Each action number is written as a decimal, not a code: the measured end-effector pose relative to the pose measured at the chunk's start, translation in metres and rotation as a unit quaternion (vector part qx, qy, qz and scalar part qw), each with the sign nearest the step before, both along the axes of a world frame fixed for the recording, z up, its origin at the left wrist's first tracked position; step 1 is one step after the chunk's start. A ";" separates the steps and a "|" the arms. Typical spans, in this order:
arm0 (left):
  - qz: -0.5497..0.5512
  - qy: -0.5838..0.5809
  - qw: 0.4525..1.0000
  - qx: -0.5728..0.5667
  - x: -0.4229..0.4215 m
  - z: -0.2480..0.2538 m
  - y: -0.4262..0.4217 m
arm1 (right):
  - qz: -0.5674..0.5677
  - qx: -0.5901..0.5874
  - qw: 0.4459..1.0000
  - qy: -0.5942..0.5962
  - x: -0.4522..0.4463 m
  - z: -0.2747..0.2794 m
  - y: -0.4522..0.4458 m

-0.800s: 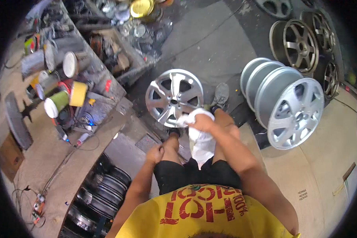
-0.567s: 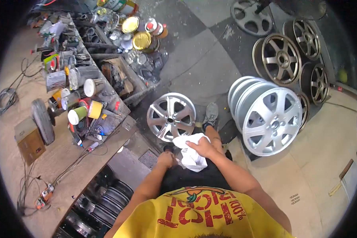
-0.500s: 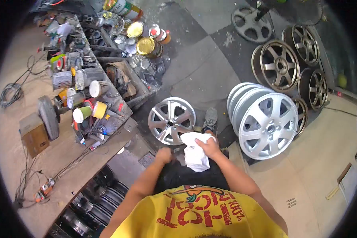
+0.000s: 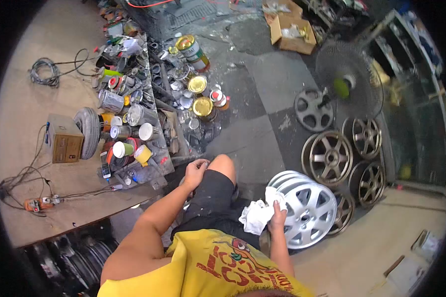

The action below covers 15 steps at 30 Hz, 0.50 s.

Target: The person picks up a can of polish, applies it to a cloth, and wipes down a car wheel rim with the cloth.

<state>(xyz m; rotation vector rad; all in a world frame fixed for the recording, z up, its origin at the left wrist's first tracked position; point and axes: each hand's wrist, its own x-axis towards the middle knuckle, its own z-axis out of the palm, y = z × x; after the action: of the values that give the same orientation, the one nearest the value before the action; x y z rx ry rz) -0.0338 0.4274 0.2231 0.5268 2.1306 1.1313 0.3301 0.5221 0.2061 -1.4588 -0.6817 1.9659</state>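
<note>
My right hand [image 4: 278, 216] is closed round a bunched white cloth [image 4: 257, 217], which hangs beside my hip. Just beyond that hand stands a silver alloy wheel [image 4: 327, 208], its spoked face toward me, with more silver rims stacked behind it. My left hand [image 4: 196, 173] is close to my bent left knee, its fingers curled together. A small dark bit shows at the fingertips, too small to name. The silver wheel seen earlier on the floor by my foot is out of sight.
Paint cans and a grinder [image 4: 40, 203] crowd the workbench [image 4: 79, 218] at left, with a small tyre [image 4: 87, 133] and wooden box [image 4: 67, 139]. Bronze wheels [image 4: 327, 157] stand at right, near a fan [image 4: 349, 79]. A cardboard box [image 4: 295, 42] sits at the back.
My view has shifted, and my body is more upright. My right hand has carried the cloth right toward the silver wheels. My left hand has come up near my knee.
</note>
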 end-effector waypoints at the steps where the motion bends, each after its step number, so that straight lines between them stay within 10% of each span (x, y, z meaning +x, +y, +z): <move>1: -0.026 0.008 1.000 -0.015 -0.009 -0.013 0.002 | -0.005 0.035 0.999 -0.012 -0.015 0.015 0.015; 11: -0.141 0.004 0.977 -0.162 -0.121 -0.088 0.082 | 0.171 0.144 0.940 -0.256 -0.122 0.016 0.200; 13: -0.137 0.022 0.976 -0.165 -0.159 -0.092 0.101 | 0.285 -0.079 0.846 -0.444 -0.134 0.010 0.235; 15: -0.106 -0.010 0.979 -0.173 -0.204 -0.083 0.134 | 0.263 0.118 0.883 -0.370 -0.133 -0.023 0.255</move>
<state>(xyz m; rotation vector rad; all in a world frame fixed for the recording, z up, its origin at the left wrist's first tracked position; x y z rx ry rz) -0.2374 0.5609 0.1400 0.5589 2.1321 0.6272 0.1972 0.7772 0.1830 -2.0132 -1.7405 1.5277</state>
